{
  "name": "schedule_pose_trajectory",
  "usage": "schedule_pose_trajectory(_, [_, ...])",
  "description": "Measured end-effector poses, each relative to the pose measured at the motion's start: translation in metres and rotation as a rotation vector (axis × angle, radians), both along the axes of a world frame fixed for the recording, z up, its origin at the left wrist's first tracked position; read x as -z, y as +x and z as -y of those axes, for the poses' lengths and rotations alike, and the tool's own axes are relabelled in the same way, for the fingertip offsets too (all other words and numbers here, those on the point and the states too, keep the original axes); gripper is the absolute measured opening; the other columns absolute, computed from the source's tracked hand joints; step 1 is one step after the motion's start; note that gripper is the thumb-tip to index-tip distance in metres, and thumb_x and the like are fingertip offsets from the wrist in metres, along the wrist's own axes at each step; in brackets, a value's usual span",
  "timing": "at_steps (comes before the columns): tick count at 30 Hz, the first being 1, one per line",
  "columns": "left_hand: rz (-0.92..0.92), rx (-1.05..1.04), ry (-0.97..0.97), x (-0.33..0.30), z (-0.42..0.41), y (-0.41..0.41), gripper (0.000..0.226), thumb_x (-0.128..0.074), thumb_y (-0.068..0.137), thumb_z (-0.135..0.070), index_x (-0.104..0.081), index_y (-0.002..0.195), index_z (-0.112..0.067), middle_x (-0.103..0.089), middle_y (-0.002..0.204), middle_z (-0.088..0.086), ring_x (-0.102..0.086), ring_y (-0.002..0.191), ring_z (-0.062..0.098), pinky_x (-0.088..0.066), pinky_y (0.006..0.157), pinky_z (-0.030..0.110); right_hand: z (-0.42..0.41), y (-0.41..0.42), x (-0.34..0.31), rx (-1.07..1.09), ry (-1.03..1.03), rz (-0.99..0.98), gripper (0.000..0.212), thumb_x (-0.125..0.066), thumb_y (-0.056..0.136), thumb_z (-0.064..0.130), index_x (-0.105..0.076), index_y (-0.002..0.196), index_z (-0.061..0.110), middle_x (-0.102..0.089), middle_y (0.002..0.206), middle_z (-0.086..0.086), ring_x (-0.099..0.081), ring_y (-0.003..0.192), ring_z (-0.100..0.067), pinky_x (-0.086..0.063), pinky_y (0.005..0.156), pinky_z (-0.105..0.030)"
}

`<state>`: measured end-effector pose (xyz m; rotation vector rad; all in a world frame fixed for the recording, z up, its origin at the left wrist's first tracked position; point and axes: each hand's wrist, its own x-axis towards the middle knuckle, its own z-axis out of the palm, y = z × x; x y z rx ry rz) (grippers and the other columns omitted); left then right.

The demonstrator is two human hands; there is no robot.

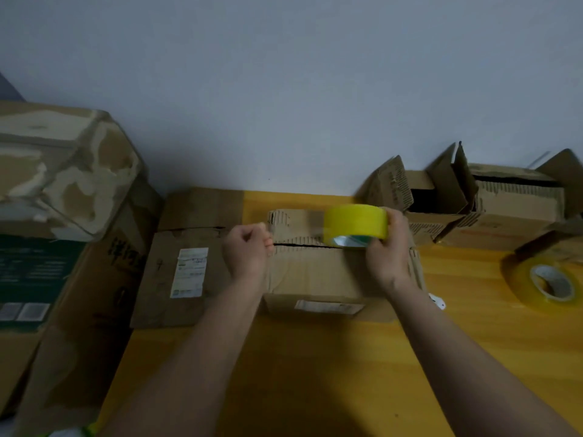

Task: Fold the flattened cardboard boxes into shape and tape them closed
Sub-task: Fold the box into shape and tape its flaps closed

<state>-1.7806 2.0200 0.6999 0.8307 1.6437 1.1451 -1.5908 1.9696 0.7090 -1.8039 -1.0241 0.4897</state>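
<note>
A folded cardboard box sits in the middle of the yellow table, its two top flaps meeting at a dark seam. My right hand grips a yellow tape roll held over the right part of that seam. My left hand is closed at the seam's left end, fingers pinched together; whether it holds the tape's end is too faint to tell. A flattened cardboard box with a white label lies just left of the folded one.
A big worn carton stands at the left. Two open boxes with raised flaps sit at the back right. A second, clear tape roll lies on the table at the right. A wall runs behind the table.
</note>
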Motion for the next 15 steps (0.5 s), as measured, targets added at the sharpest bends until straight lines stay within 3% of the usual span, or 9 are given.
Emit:
schedule_pose_trajectory(3, [0.007,0.027,-0.053,0.001,-0.004,-0.024,0.007,-0.059,0.095,-0.018,-0.065,0.093,-0.014,-0.067,0.084,0.002,-0.064,0.072,0.009,-0.049,0.056,0.016,-0.004,0.008,0.002,0.045,-0.082,0.094,0.051,-0.044,0.078,-0.016,-0.047,0.125,0.004,-0.044,0.125,-0.016,-0.041,0.116,-0.025,-0.034,0.1,-0.033])
schedule_pose_trajectory(10, [0.027,0.011,-0.079,0.009,-0.004,-0.024,0.008,-0.057,0.095,-0.019,-0.061,0.102,-0.015,-0.065,0.093,0.002,-0.062,0.08,0.01,-0.048,0.061,0.018,-0.014,-0.008,0.002,0.064,-0.096,0.141,0.045,-0.043,0.08,-0.016,-0.048,0.121,0.001,-0.042,0.123,-0.017,-0.037,0.117,-0.027,-0.029,0.1,-0.031])
schedule_pose_trajectory(15, [0.07,-0.036,-0.043,0.008,0.0,-0.02,0.008,-0.06,0.094,-0.019,-0.057,0.091,-0.025,-0.062,0.095,-0.003,-0.062,0.082,0.008,-0.048,0.062,0.016,-0.015,-0.01,-0.002,0.049,-0.127,0.108,0.046,-0.044,0.082,-0.013,-0.044,0.124,0.004,-0.042,0.123,-0.015,-0.039,0.118,-0.028,-0.034,0.101,-0.039])
